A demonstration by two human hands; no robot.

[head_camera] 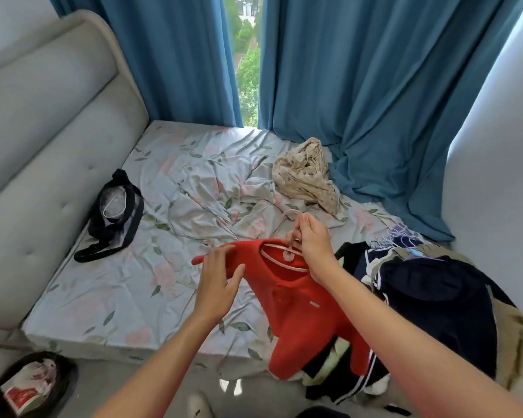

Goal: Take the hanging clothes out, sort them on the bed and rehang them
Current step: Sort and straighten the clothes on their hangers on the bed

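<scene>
Over the bed (109,300), near its front right edge, a red top (302,309) hung on a pink hanger (284,257), lower part draping off the edge toward the floor. Right hand (311,245) pinched the hanger's neck just under the hook, fingers curled round it. Left hand (218,282) held the top's left shoulder, thumb under, fingers fairly straight over the fabric. Small pale tag on the top's chest, writing too small to read.

Right of the top lay a clothes pile (429,297), mostly dark navy with white stripes, some black and olive, spilling over the bed edge. Thin white and purple wire hangers (396,236) lay at the pile's far end. A beige dotted garment (308,173) sat crumpled near the blue curtain (369,86), well apart from the top. A black strapped bag (115,212) with a clear panel lay by the grey headboard (43,122), on the floral sheet. Lower left, on the floor, a black bin (31,384) held a white and red wrapper, print not legible.
</scene>
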